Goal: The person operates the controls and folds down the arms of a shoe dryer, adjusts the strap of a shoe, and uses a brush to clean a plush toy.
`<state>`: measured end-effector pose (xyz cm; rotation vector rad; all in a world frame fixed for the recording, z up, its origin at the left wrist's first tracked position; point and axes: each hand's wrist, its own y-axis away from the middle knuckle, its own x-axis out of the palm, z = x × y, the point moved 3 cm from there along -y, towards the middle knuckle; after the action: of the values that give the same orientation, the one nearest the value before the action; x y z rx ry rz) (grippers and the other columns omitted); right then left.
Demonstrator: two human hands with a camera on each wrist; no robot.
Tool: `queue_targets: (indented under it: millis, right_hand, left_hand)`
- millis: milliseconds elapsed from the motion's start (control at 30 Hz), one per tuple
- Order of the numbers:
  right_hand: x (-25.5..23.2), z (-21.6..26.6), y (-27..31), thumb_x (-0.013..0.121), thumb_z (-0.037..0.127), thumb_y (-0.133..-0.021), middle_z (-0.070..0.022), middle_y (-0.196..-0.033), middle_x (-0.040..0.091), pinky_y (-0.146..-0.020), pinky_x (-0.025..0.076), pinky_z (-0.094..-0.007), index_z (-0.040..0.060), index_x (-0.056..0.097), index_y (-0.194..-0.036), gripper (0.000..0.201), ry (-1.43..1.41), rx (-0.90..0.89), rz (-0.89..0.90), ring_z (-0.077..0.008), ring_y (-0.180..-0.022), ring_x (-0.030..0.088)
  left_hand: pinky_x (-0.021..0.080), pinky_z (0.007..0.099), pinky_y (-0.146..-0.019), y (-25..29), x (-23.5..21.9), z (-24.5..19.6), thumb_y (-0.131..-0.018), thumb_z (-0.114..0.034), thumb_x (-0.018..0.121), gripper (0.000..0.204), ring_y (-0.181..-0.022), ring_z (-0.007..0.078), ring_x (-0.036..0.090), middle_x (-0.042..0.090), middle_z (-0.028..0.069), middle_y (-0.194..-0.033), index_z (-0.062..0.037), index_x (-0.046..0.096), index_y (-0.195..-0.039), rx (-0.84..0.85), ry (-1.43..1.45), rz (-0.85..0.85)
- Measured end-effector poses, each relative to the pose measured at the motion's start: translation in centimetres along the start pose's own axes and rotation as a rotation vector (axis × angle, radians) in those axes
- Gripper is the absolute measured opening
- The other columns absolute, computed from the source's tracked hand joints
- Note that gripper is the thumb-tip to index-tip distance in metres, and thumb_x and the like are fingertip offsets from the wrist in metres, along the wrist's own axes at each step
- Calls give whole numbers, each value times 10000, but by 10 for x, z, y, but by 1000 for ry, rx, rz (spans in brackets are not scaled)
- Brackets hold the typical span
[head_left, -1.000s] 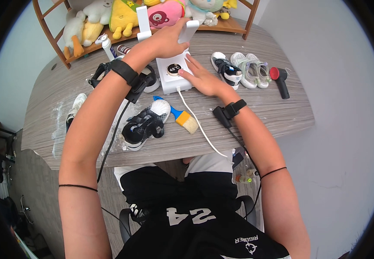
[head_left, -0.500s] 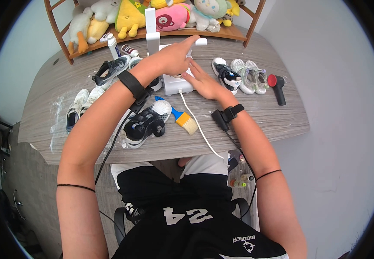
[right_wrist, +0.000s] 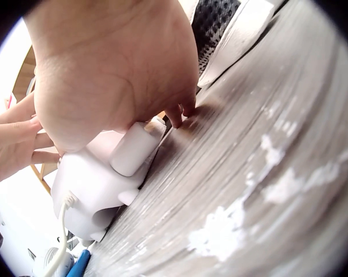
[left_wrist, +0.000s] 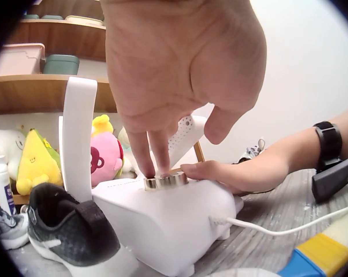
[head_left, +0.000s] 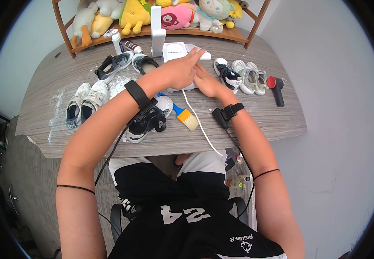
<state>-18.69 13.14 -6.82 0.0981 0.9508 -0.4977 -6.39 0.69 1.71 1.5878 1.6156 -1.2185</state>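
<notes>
A white device with an upright arm at its left and a lower arm at its right stands on the table. Over its front is my left hand; the left wrist view shows two straight fingers touching the metallic knob, thumb held apart. Against the device's right side rests my right hand, its thumb beside the knob. In the right wrist view the right palm hides part of the device. The head view does not show the knob's display.
Shoes stand left and right of the device. In front lie a black shoe, a blue-and-yellow brush and the white cable. A black-and-red blower is far right; plush toys fill the shelf behind.
My left hand has come down from the device's right arm to the knob, and that arm now leans outward and lower. My right hand stays at the device's side. The head view has shifted slightly.
</notes>
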Motion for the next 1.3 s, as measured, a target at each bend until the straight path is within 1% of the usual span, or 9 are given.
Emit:
queue_targets:
  millis: [33, 233, 333, 533, 700, 933, 1000, 1167, 1300]
  right_hand:
    - [-1, 0, 2, 283, 628, -1098, -270, -1763, 155, -1329, 183, -457, 41, 201, -1706, 849, 1, 1, 2, -405, -1641, 146]
    - [-4, 2, 7, 320, 489, -1089, -319, -1699, 285, -1307, 238, -493, 7, 279, -1666, 753, 47, -22, 60, -465, -1579, 271]
    - [-3, 4, 8, 274, 480, -1123, -307, -1688, 310, -1313, 217, -493, 1, 337, -1636, 705, 86, -33, 80, -467, -1576, 259]
    - [-8, 10, 11, 275, 532, -1086, -309, -1641, 405, -1278, 280, -518, 4, 467, -1577, 746, 60, 1, 86, -487, -1522, 352]
    - [-1, -7, 6, 263, 622, -1095, -331, -1484, 577, -1219, 374, -486, -52, 505, -1500, 823, 13, -12, 135, -494, -1419, 496]
    - [-6, 20, 15, 246, 676, -1082, -328, -1476, 589, -1200, 396, -473, -43, 530, -1497, 877, 16, -14, 115, -482, -1400, 528]
    - [-10, 28, 19, 301, 620, -1065, -279, -1486, 601, -1208, 388, -483, 73, 609, -1490, 759, 14, 94, 112, -460, -1390, 544]
    - [-17, 44, 18, 346, 655, -1069, -290, -1490, 590, -1183, 419, -482, 44, 597, -1490, 784, -13, 141, 123, -463, -1400, 535]
    - [-13, 40, 13, 393, 672, -1067, -329, -1489, 569, -1188, 415, -480, 0, 515, -1533, 827, -46, 173, 94, -485, -1406, 521]
  left_hand:
    - [412, 489, -1212, 2, 0, -3, -1043, -114, 526, 718, -1419, 463, 525, 245, 303, -1719, -93, 204, -1685, -29, 1, 52]
    - [397, 512, -1219, 7, 9, -11, -1081, -198, 474, 703, -1415, 490, 520, 167, 286, -1749, -122, 172, -1711, -55, -76, 138]
    - [389, 515, -1224, 7, 11, -7, -1088, -218, 459, 689, -1416, 502, 514, 166, 283, -1751, -136, 183, -1713, -28, -94, 132]
    - [370, 506, -1239, 2, 10, -4, -1067, -229, 494, 730, -1450, 478, 488, 174, 279, -1751, -158, 181, -1722, -17, -132, 224]
    - [370, 495, -1241, -1, 8, -5, -1047, -234, 523, 762, -1478, 439, 477, 188, 271, -1752, -165, 183, -1725, 1, -181, 265]
    - [403, 463, -1225, 1, -7, -8, -1050, -281, 549, 750, -1467, 403, 508, 225, 226, -1755, -212, 223, -1722, -29, -162, 372]
    - [410, 462, -1219, -1, -12, -4, -1056, -293, 546, 735, -1464, 396, 515, 232, 211, -1757, -232, 238, -1720, -48, -124, 404]
    - [361, 436, -1255, -7, -26, 5, -1077, -309, 527, 670, -1513, 394, 463, 330, 186, -1733, -329, 292, -1705, -73, -89, 481]
    - [314, 430, -1282, -8, -35, 10, -1078, -292, 531, 648, -1551, 399, 406, 354, 208, -1718, -307, 332, -1694, -37, -52, 495]
